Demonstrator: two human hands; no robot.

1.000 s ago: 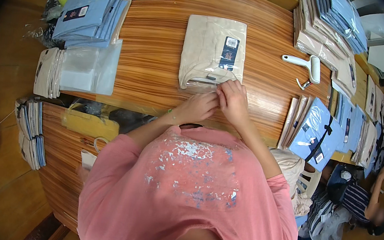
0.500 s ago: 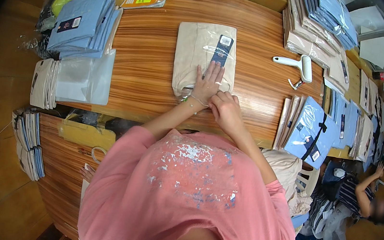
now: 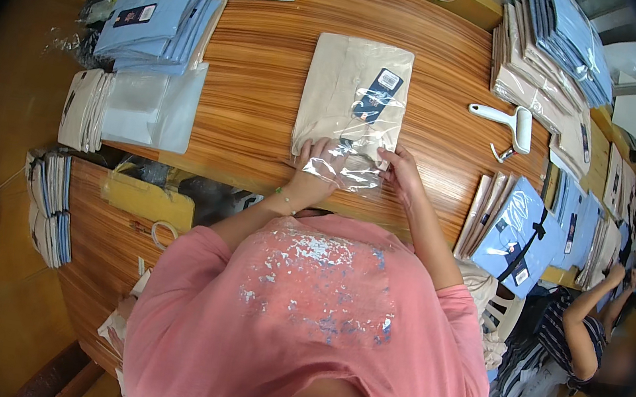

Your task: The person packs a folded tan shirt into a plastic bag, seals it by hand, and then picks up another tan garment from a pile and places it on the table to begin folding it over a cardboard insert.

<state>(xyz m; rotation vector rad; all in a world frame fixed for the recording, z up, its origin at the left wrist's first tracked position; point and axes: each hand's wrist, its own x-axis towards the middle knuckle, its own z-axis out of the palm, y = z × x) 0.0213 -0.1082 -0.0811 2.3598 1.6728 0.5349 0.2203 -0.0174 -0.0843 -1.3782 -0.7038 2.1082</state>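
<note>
A folded beige garment (image 3: 341,81) lies in a clear plastic bag (image 3: 359,180) on the table in front of me. A dark blue tag (image 3: 377,95) shows on the garment's upper right. My left hand (image 3: 318,170) lies at the bag's near end, fingers stretched toward the garment's near edge, with shiny plastic over them. The frame does not show clearly how far inside the bag they reach. At the near right corner, my right hand (image 3: 403,171) pinches the bag's edge between thumb and fingers.
On the left stand blue packed garments (image 3: 157,17), clear empty bags (image 3: 155,109) and a beige pile (image 3: 84,110). To the right lie a white lint roller (image 3: 520,129), a tall garment stack (image 3: 538,83) and a ribbon-tied blue bundle (image 3: 514,232). Another person (image 3: 577,337) sits far right.
My left hand has drawn back from the garment's middle to the bag's near end. My right hand has moved away from my left wrist to the bag's right corner.
</note>
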